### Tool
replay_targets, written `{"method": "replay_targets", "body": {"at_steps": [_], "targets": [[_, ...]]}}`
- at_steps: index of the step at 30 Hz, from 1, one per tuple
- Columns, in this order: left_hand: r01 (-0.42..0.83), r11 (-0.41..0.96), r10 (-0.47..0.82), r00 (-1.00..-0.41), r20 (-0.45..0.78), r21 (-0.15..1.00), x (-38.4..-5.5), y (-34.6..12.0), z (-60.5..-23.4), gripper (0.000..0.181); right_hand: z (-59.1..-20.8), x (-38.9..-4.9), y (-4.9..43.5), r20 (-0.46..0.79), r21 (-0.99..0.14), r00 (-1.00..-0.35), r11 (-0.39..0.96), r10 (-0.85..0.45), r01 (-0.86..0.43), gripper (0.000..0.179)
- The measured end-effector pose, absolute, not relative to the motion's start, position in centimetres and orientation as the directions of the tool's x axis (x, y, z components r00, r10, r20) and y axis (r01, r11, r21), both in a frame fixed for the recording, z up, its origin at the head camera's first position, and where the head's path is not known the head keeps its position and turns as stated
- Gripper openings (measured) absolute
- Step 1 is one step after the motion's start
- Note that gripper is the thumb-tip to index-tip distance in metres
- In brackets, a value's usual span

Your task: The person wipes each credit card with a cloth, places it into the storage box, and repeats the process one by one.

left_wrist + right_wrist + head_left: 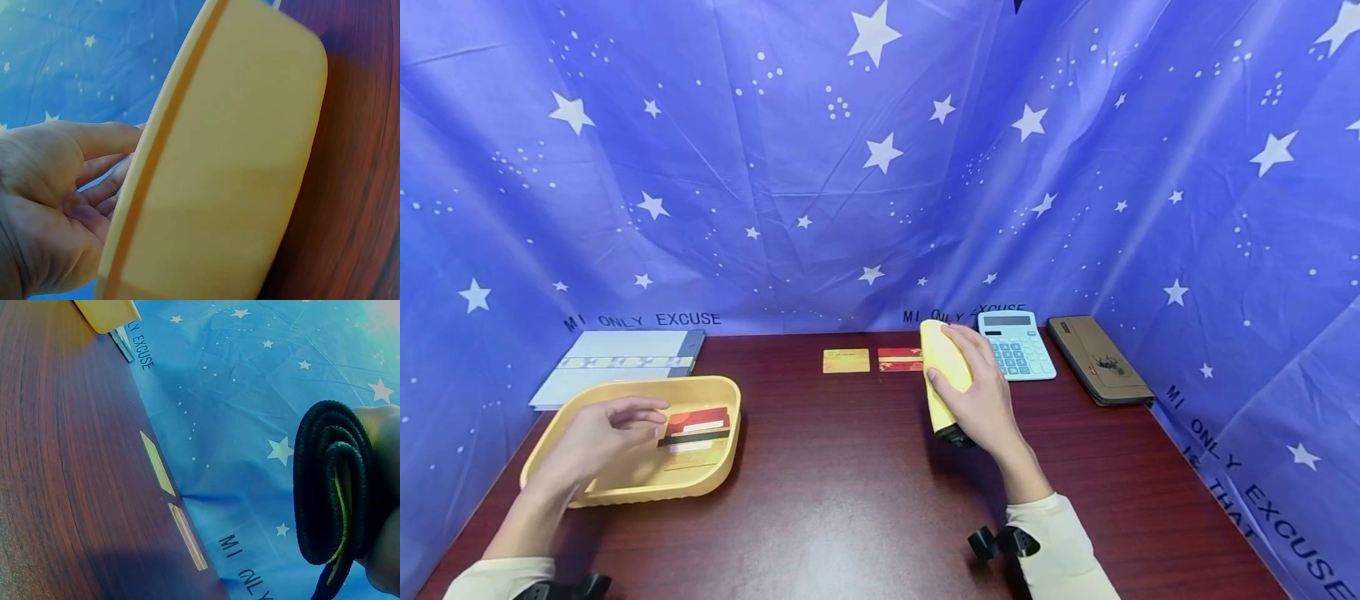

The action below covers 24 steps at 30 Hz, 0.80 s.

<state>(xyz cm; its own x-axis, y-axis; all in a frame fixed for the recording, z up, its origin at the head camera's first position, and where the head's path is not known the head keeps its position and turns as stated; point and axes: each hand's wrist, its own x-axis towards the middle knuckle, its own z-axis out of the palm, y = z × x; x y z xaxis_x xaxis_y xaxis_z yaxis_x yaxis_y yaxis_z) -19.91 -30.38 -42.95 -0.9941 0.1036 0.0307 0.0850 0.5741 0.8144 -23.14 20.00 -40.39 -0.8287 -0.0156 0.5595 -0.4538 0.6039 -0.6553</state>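
Note:
My right hand (988, 396) grips a rolled yellow cloth (942, 367) with a black edge, holding it up above the table. In the right wrist view the black end of the roll shows its coiled layers. My left hand (597, 440) hovers over the yellow plastic basket (625, 497), its fingers loosely bent and holding nothing. Seen from the left wrist, the basket's side wall hides part of the fingers. Inside the basket lie a red card (706, 417) and other bank-style cards, partly overlapping. A gold card (846, 361) and a red card (895, 359) lie side by side near the back edge.
Behind the basket lies a white and grey notebook (625, 346). A light blue calculator (1018, 354) and a brown wallet (1097, 362) rest at the back right. The dark red table (850, 467) meets a blue star-patterned curtain (820, 167) at the back and sides.

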Motion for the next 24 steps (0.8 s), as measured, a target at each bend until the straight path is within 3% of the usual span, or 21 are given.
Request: {"method": "replay_targets", "body": {"at_steps": [10, 24], "targets": [[0.196, 0.52, 0.183, -0.976, 0.117, 0.831, -21.1, -24.6, -41.1, 0.034, -39.9, -23.1, 20.6, 0.551, -0.676, -0.835, 0.59, 0.007, -0.441, 0.064], [0.31, 0.469, 0.355, -0.924, 0.145, 0.827, -26.9, -16.4, -39.4, 0.031, -39.9, -23.1, 20.9, 0.543, -0.69, -0.84, 0.581, 0.019, -0.432, 0.063]]}}
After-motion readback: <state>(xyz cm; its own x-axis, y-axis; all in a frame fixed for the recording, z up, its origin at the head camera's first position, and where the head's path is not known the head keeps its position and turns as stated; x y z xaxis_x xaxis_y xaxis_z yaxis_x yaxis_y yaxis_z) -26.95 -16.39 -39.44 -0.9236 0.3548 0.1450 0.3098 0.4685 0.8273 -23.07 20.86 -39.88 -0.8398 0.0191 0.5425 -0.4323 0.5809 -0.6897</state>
